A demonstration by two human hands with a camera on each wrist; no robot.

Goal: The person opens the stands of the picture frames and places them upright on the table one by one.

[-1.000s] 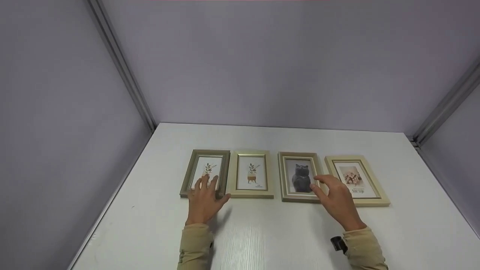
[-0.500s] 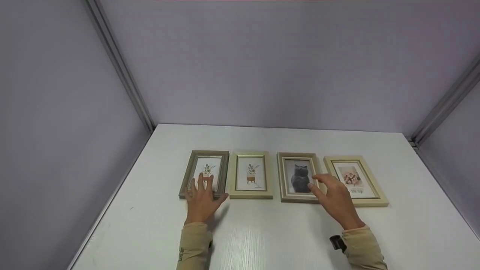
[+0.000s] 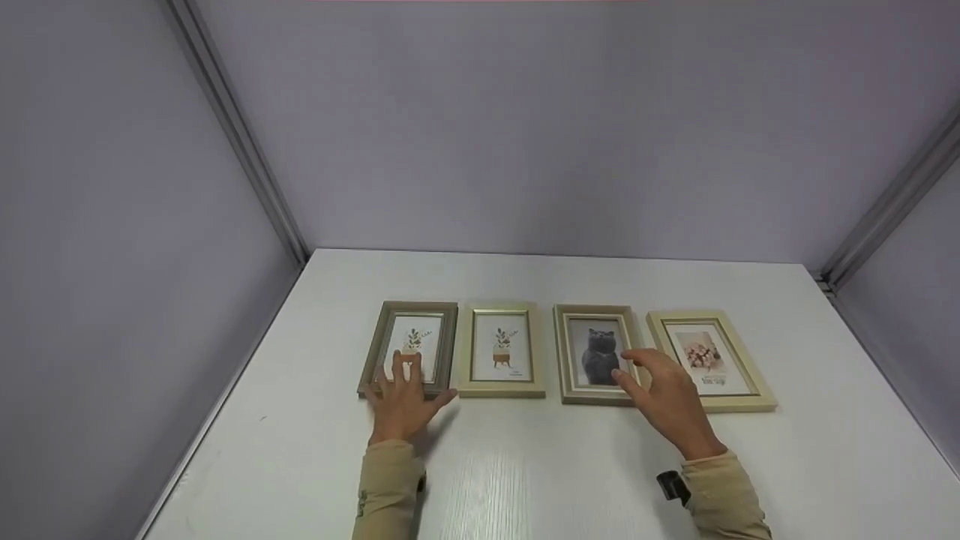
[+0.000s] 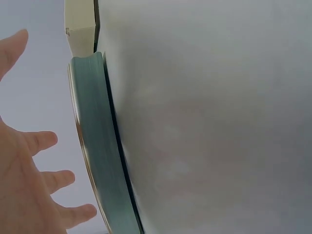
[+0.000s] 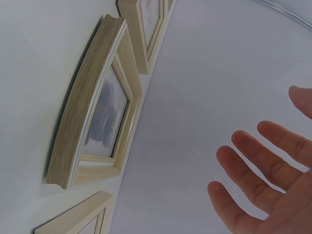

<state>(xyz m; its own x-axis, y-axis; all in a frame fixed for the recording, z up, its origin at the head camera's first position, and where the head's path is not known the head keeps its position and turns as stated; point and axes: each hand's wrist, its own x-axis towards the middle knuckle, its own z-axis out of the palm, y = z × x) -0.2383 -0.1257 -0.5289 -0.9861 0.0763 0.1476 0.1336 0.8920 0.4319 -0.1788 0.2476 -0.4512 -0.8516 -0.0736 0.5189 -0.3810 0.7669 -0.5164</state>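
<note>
Two picture frames with plant prints lie on the left: a brown picture frame [image 3: 451,345] and a cream picture frame [image 3: 502,391]. To their right are a picture frame with a grey cat photo [image 3: 600,356] and a pale one with a pink flower picture [image 3: 701,351]. My left hand [image 3: 401,409], fingers spread, hovers over the lower part of the brown frame; the left wrist view shows a gap beneath the fingers. Above the cat and flower frames floats my right hand [image 3: 670,401], fingers gently bent, thumb apart, holding nothing. It covers part of both frames.
All the frames lie in a row on a white table [image 3: 495,465], with narrow gaps between them. Grey-lilac panels [image 3: 480,135] rise behind and at both sides, joined by metal posts [image 3: 247,142] at the corners.
My left hand has drawn slightly back toward me and its fingers have spread wider. The right hand has shifted only a little to the left; the frames stay put.
</note>
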